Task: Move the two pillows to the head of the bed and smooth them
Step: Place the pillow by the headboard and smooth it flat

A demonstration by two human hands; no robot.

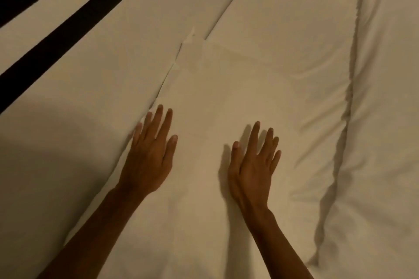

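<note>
Two white pillows lie end to end along the bed. The near pillow fills the middle of the head view, and the far pillow lies beyond it, overlapping its top edge. My left hand rests flat on the near pillow's left edge, fingers spread. Flat on the same pillow's middle is my right hand, fingers apart. Neither hand holds anything.
A white padded headboard or mattress edge runs along the left, with a dark gap beyond it. A rumpled white duvet lies along the right side of the pillows.
</note>
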